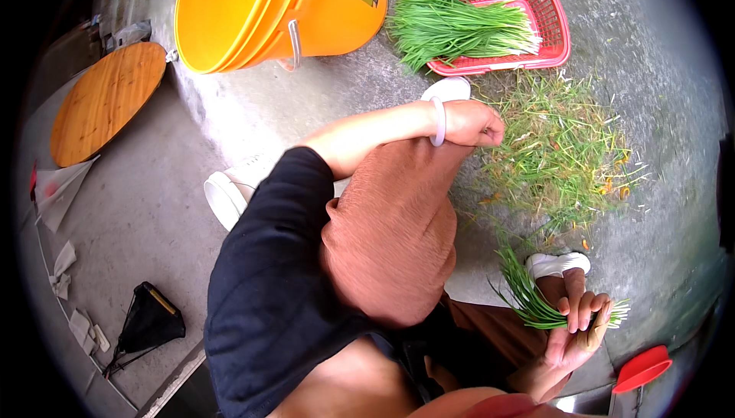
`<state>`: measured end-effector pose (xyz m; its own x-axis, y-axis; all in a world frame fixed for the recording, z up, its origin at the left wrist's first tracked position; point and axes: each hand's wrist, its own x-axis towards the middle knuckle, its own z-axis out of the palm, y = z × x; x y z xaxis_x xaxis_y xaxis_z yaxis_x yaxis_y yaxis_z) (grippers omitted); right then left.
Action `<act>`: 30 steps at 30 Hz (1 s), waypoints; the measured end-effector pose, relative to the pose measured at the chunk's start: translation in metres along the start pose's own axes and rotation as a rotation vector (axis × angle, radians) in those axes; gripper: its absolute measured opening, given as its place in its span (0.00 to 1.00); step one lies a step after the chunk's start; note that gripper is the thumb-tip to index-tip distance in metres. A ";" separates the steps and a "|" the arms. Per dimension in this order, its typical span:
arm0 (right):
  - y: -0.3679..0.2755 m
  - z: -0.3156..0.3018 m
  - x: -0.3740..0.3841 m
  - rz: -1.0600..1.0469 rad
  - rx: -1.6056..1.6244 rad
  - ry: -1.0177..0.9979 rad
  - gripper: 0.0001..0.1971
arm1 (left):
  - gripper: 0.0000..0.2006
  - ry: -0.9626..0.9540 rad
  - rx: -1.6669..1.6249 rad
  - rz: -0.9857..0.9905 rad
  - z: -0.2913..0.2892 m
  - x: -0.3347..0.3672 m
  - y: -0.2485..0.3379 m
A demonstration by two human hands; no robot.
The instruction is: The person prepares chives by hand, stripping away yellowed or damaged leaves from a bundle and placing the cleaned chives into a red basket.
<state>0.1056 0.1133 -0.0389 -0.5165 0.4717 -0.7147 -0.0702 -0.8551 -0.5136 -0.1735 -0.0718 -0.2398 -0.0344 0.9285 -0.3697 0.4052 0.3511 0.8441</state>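
Note:
My right hand (pixel 578 330), at the lower right, is closed round a small bunch of green chives (pixel 528 299). The leafy ends fan out to the left and the pale cut ends stick out to the right. One finger wears a tan covering. My left hand (pixel 473 123), with a pale bangle on the wrist, reaches over my knee with its fingers curled together. What it holds, if anything, is too small to make out. Beside it on the ground spreads a pile of green and yellowed trimmings (pixel 559 150). A larger bundle of chives (pixel 467 27) lies in a red plastic basket (pixel 553 16).
A large yellow bucket (pixel 337 12) lies tipped at the upper left, its mouth facing left. Farther left are a round wooden board (pixel 107 104) and a black dustpan-like object (pixel 153 318). A red object (pixel 643 370) lies at the lower right. My white shoes (pixel 557 263) rest on concrete.

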 end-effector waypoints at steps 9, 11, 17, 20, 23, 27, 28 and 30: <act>0.000 -0.007 0.001 0.009 -0.009 -0.003 0.10 | 0.09 0.925 0.635 -0.186 -0.086 -0.015 -0.078; 0.002 -0.009 0.001 0.019 -0.027 -0.055 0.10 | 0.09 0.801 0.766 -0.311 -0.097 -0.022 -0.092; 0.017 -0.014 0.009 0.088 -0.131 0.020 0.09 | 0.06 0.721 0.861 -0.280 -0.108 -0.023 -0.102; 0.030 -0.015 0.020 0.068 -0.314 0.094 0.09 | 0.05 0.807 0.837 -0.188 -0.109 -0.027 -0.102; 0.051 -0.004 0.044 0.109 -0.542 0.274 0.08 | 0.04 0.893 0.792 -0.116 -0.104 -0.030 -0.100; 0.099 0.040 0.103 0.217 -0.665 0.094 0.10 | 0.04 0.895 0.708 -0.119 -0.088 -0.033 -0.094; 0.116 0.056 0.126 0.223 -0.668 0.039 0.11 | 0.03 0.904 0.694 -0.111 -0.084 -0.032 -0.092; 0.149 0.091 0.171 0.284 -0.561 -0.200 0.12 | 0.03 0.907 0.649 -0.123 -0.076 -0.033 -0.087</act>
<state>-0.0709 0.0466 -0.1944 -0.6018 0.1487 -0.7847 0.5197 -0.6731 -0.5262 -0.2775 -0.1234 -0.2718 -0.6521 0.7294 0.2066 0.7437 0.5625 0.3612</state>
